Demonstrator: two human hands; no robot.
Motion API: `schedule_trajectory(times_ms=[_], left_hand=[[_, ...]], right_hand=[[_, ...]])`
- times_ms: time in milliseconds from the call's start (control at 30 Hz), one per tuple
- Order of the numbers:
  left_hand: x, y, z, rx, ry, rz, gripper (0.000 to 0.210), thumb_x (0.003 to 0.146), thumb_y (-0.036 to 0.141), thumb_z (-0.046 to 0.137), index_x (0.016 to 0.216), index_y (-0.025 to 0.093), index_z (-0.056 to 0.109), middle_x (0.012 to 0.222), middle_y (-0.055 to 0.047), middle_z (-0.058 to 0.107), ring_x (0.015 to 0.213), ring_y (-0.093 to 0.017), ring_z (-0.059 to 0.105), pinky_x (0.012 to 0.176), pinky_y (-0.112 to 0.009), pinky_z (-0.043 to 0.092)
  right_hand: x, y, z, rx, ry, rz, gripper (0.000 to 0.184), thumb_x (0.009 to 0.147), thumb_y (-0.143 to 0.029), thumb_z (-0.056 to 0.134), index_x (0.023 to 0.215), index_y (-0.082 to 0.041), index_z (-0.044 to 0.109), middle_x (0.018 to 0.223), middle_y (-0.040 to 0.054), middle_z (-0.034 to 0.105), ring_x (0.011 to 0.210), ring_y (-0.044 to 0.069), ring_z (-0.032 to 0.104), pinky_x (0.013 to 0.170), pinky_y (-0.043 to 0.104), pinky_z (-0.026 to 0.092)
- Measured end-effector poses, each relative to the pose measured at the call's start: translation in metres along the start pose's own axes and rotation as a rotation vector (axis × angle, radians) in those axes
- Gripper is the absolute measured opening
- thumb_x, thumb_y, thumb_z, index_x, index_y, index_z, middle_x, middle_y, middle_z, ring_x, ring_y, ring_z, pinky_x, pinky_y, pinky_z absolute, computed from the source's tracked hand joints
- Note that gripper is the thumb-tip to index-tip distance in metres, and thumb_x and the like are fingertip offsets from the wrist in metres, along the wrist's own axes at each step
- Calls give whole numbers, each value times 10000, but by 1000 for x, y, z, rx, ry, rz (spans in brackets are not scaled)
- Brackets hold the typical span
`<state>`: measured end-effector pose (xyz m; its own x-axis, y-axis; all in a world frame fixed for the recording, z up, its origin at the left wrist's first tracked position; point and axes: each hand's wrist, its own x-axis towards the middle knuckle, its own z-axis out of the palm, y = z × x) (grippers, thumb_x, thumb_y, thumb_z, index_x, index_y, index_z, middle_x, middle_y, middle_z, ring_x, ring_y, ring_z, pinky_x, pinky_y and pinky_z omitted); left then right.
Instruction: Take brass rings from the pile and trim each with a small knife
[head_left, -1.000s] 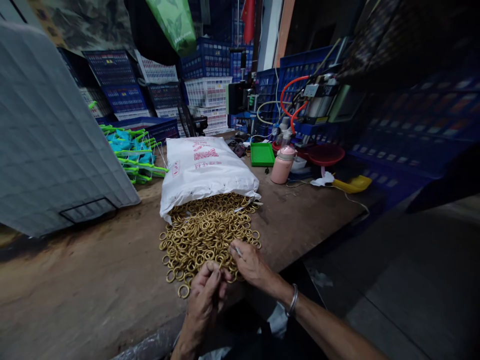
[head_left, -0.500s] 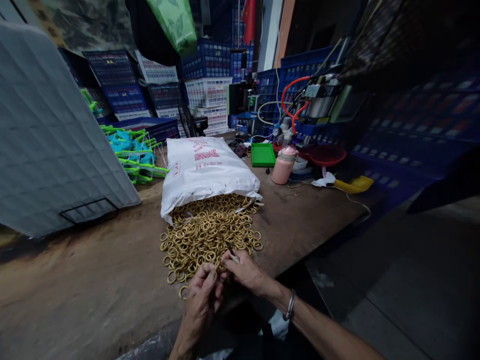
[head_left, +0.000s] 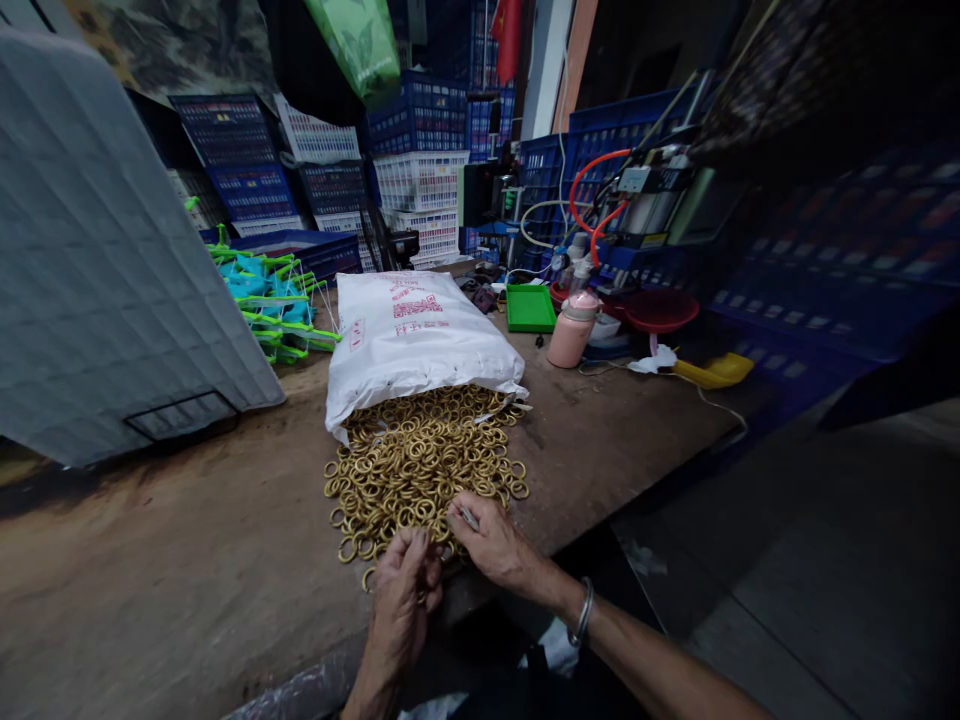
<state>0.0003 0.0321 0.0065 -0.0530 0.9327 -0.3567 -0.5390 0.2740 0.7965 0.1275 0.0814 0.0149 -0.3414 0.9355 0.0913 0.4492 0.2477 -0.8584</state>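
Observation:
A heap of brass-coloured rings [head_left: 420, 470] spills from the mouth of a white printed sack [head_left: 427, 335] onto the table. At the heap's near edge my left hand [head_left: 403, 590] is closed, thumb against fingers; what it pinches is hidden. Just right of it, my right hand [head_left: 495, 545] is closed around a small slim grey tool [head_left: 469, 517], its kind unclear. A small gap separates the fingertips of the two hands, with rings behind them.
A pink bottle [head_left: 571, 330], green tray [head_left: 529, 309] and yellow scoop [head_left: 716, 371] stand to the right. At left are a grey quilted panel [head_left: 127, 270] and green-and-blue plastic pieces [head_left: 270, 300]. Stacked crates [head_left: 420, 180] line the back. The table edge runs diagonally at right.
My hands have drawn slightly apart, the right one moving a little right. The tool's dark tip, visible before, no longer shows. The whole view has shifted slightly.

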Motion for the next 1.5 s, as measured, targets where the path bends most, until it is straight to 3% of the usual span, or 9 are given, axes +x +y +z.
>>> schedule_trajectory(times_ms=[233, 433, 633, 733, 867, 1267, 1500], left_hand=[[2, 2, 1, 6, 33, 5, 312, 622, 391, 676, 689, 185, 453, 459, 101, 382, 359, -26, 308, 338, -133, 183], [-1, 7, 0, 48, -42, -57, 239, 673, 326, 649, 797, 168, 519, 547, 84, 412, 379, -15, 338, 335, -121, 209], [1, 9, 2, -256, 13, -219, 231, 607, 193, 701, 705, 123, 504, 549, 81, 403, 362, 1, 323, 296, -103, 214], [1, 6, 4, -367, 44, -299, 162, 654, 137, 652, 700, 119, 498, 522, 81, 395, 342, 2, 322, 283, -94, 218], [-1, 4, 6, -438, 34, -359, 76, 725, 102, 568, 712, 123, 496, 519, 69, 413, 321, 2, 312, 273, -90, 212], [-2, 2, 3, -407, 36, -433, 82, 783, 107, 469, 707, 136, 461, 539, 29, 453, 317, 1, 285, 281, -90, 171], [-2, 1, 1, -374, -67, -413, 78, 738, 121, 533, 721, 141, 459, 554, 39, 442, 335, 6, 277, 292, -84, 162]], right_hand=[[-1, -9, -6, -106, -92, -45, 174, 792, -208, 411, 622, -173, 417, 564, -61, 378, 537, 70, 333, 501, 206, 231], [3, -2, -7, -22, -167, 49, 171, 768, -190, 408, 599, -169, 422, 547, -64, 362, 523, 66, 326, 472, 190, 233], [-2, -13, -3, -8, -96, -4, 142, 806, -281, 437, 737, -172, 497, 634, -47, 457, 590, 80, 413, 535, 190, 294], [-6, -20, -4, -26, -131, -42, 159, 809, -334, 464, 838, -187, 519, 709, -31, 520, 637, 91, 458, 573, 196, 317], [-7, -21, -4, -32, -163, -29, 168, 823, -334, 449, 820, -187, 532, 695, -27, 536, 625, 92, 466, 564, 193, 319], [0, -10, 1, 120, -227, 99, 278, 833, -368, 407, 694, -156, 524, 565, -38, 486, 536, 79, 399, 489, 186, 273], [1, -9, 0, 164, -224, 89, 281, 833, -368, 397, 662, -164, 487, 550, -48, 443, 524, 78, 363, 487, 192, 266]])
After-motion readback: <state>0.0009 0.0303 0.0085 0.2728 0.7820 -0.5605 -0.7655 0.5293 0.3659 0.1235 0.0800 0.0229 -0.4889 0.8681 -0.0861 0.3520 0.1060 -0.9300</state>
